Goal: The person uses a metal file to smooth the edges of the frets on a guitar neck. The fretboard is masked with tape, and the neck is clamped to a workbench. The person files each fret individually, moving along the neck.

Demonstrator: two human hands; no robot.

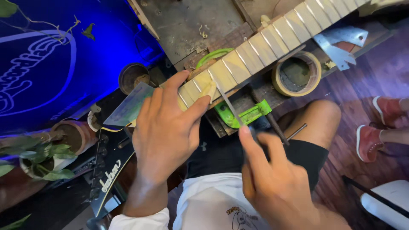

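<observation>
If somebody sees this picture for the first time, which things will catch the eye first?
First, the pale guitar neck running diagonally across the middle, with the left hand pressing its near end and the right hand holding a thin file against it. Then the glowing blue panel at upper left.

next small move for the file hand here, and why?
Probably a short stroke of the thin file along the fret at the neck's end. Its tip already rests there, the right hand grips its lower end, and the left hand presses down on the taped fretboard beside it, steadying it.
</observation>
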